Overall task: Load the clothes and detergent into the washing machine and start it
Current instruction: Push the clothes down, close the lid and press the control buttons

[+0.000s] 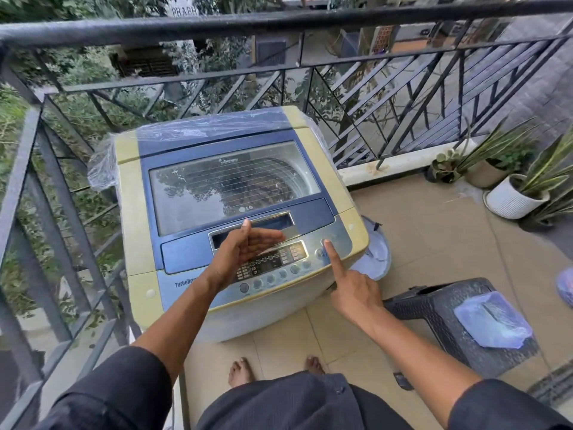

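Observation:
A top-loading washing machine (136,187), cream with a blue lid, stands on the balcony in front of me. Its glass lid (232,187) is down, and dark clothes show faintly through it in the drum. My left hand (245,249) hovers open, palm turned right, over the lid handle and the control panel (273,265). My right hand (353,290) has its index finger stretched out, its tip touching a round button at the panel's right end, with the other fingers curled. A bluish detergent pouch (493,321) lies on a dark stool at the right.
A dark plastic stool (434,308) stands right of the machine. A pale blue tub (376,252) sits behind the machine's right corner. Potted plants (514,193) line the far right. A black metal railing (279,26) encloses the balcony. My bare feet are on the tiles below.

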Available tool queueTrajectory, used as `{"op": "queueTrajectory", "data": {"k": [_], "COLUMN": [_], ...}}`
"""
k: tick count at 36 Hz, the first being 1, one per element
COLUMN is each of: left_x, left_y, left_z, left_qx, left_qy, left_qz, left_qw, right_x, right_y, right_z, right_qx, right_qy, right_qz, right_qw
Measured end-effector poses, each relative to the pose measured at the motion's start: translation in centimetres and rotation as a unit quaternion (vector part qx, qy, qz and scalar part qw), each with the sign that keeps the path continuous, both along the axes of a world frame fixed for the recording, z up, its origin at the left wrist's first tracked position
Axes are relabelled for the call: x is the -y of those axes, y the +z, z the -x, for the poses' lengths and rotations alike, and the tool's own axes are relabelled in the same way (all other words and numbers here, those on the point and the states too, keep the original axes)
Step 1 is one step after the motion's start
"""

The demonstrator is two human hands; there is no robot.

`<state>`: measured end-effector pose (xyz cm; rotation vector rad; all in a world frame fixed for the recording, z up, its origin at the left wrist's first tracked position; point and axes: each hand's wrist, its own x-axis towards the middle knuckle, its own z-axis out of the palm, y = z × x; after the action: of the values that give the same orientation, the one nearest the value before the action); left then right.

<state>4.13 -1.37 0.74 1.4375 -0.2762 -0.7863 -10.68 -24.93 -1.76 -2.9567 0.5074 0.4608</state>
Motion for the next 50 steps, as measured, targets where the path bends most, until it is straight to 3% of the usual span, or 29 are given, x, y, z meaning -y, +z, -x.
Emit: {"op": "queueTrajectory", "data": {"k": [14,26,36,50], "left_x": [0.1,0.1,-0.3,-1.2], "left_y": [0.0,0.3,0.6,0.4], "left_z": [0.4,0.3,0.0,0.7], "left_qx": [0.019,0.045,0.047,0.087], "left_qy": [0.010,0.000,-0.040,-0.006], "left_qz": [0.001,-0.014,-0.001,-0.010], "left_qw": [1.000,0.999,0.998,0.996], "right_x": [-0.5,-0.7,-1.9,-6.5], "right_y": [-0.4,-0.3,0.4,1.5], "right_z": [0.2,0.4,1.0,1.1], "right_qx": [-0.003,0.023,0.024,-0.002], "right_qy": [-0.005,-0.007,0.056,0.156], "right_qz": [0.007,-0.042,-0.011,-0.076], "right_qw": [1.000,0.999,0.998,0.985]}}
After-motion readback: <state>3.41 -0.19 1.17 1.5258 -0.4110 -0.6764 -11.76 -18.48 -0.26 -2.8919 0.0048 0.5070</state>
